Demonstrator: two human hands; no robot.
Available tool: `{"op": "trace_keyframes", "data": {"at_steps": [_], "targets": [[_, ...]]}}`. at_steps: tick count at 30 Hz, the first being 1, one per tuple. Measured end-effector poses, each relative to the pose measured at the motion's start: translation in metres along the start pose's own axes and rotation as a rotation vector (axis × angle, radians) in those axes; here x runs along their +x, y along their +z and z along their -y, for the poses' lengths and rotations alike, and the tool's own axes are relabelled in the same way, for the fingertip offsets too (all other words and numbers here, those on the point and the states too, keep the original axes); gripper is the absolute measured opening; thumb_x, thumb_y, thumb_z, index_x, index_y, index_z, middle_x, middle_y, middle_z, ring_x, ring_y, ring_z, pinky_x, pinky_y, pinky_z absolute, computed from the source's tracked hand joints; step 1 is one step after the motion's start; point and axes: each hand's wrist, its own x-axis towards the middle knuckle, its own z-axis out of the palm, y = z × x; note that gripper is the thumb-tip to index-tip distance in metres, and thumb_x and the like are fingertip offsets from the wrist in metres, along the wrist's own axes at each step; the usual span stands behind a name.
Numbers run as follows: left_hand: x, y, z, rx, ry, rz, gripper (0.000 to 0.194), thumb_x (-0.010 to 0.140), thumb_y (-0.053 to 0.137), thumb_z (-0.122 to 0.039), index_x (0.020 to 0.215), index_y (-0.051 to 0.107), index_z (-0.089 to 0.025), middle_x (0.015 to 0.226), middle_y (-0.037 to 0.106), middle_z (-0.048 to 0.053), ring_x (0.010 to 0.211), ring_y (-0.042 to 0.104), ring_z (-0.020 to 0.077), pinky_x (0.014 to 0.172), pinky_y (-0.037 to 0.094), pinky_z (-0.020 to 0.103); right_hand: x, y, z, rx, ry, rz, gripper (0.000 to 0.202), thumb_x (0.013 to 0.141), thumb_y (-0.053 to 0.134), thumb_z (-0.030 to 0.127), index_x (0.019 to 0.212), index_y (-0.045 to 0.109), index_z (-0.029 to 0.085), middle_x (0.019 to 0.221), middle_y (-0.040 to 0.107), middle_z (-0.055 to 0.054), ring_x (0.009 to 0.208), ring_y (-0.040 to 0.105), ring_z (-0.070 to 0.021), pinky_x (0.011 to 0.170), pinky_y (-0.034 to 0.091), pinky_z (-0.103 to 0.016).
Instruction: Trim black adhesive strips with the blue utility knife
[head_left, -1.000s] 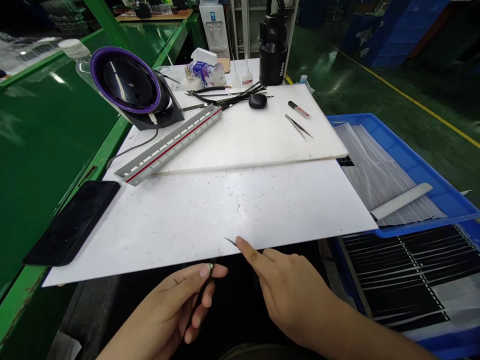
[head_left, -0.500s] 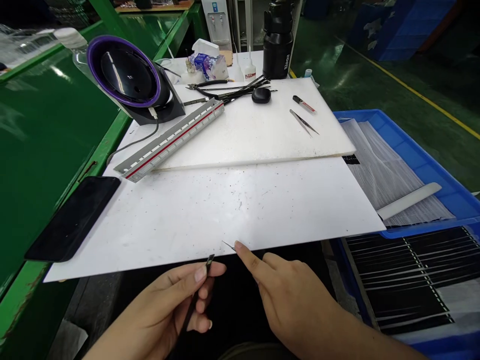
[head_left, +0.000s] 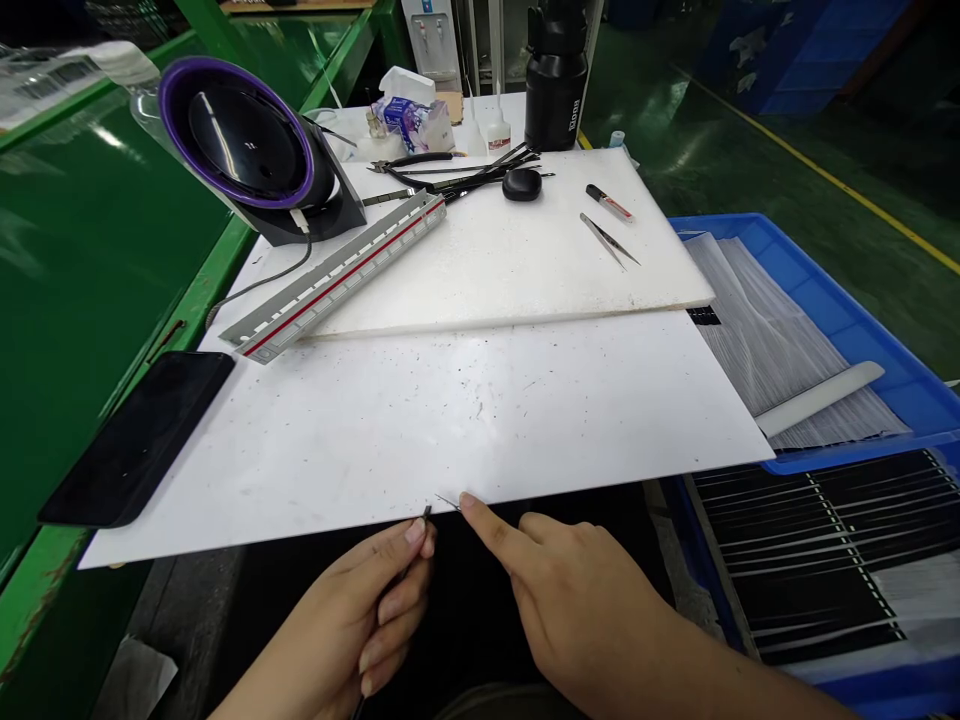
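At the near edge of the white board [head_left: 420, 430], my left hand [head_left: 379, 605] is closed on a thin black strip [head_left: 427, 511]. Only the strip's short end pokes out past thumb and forefinger, and a bit more shows below the palm. My right hand [head_left: 581, 585] curls around a slim pointed metal tool [head_left: 448, 502], its forefinger stretched along it. The tool's fine tip lies just right of the strip's end; a small gap seems to part them. The rest of the tool is hidden under the hand, so its kind is unclear.
On a white foam pad [head_left: 525, 270] lie tweezers [head_left: 609, 242], a red-and-black tube [head_left: 609, 203], a black case [head_left: 522, 184] and several black strips. A grey scale ruler [head_left: 341, 280], phone [head_left: 139, 440] and purple-rimmed fan [head_left: 240, 135] are left; a blue crate [head_left: 817, 270] is right.
My left hand has turned and its fingers have curled in, so less of the black strip shows. The pointed tool and my right forefinger have shifted slightly left and down.
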Motion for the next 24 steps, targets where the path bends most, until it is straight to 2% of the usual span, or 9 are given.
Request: {"op": "trace_keyframes", "data": {"at_steps": [7, 14, 24], "targets": [[0.002, 0.0, -0.006, 0.058, -0.003, 0.022, 0.043, 0.069, 0.078, -0.057, 0.064, 0.059, -0.019, 0.046, 0.037, -0.009, 0.034, 0.017, 0.0023, 0.029, 0.022, 0.015, 0.002, -0.004, 0.004, -0.009, -0.021, 0.037, 0.073, 0.091, 0.041, 0.013, 0.158, 0.02, 0.035, 0.088, 0.066, -0.003, 0.065, 0.063, -0.0209, 0.054, 0.03, -0.031], [0.004, -0.002, -0.006, 0.06, -0.031, 0.019, 0.046, 0.068, 0.078, -0.059, 0.067, 0.057, -0.019, 0.046, 0.039, -0.009, 0.034, 0.018, 0.0029, 0.029, 0.021, 0.015, 0.003, -0.008, 0.004, -0.017, -0.038, 0.053, 0.075, 0.091, 0.041, 0.014, 0.158, 0.017, 0.036, 0.087, 0.067, -0.003, 0.062, 0.062, -0.0206, 0.052, 0.026, -0.03], [0.005, -0.004, -0.005, 0.108, -0.023, 0.038, 0.054, 0.066, 0.077, -0.065, 0.056, 0.049, -0.02, 0.043, 0.036, -0.009, 0.033, 0.017, 0.0024, 0.03, 0.018, 0.016, 0.004, -0.012, 0.008, -0.111, -0.038, 0.072, 0.077, 0.087, 0.045, 0.015, 0.157, 0.019, 0.034, 0.082, 0.066, -0.001, 0.058, 0.061, -0.0215, 0.048, 0.019, -0.031]]}}
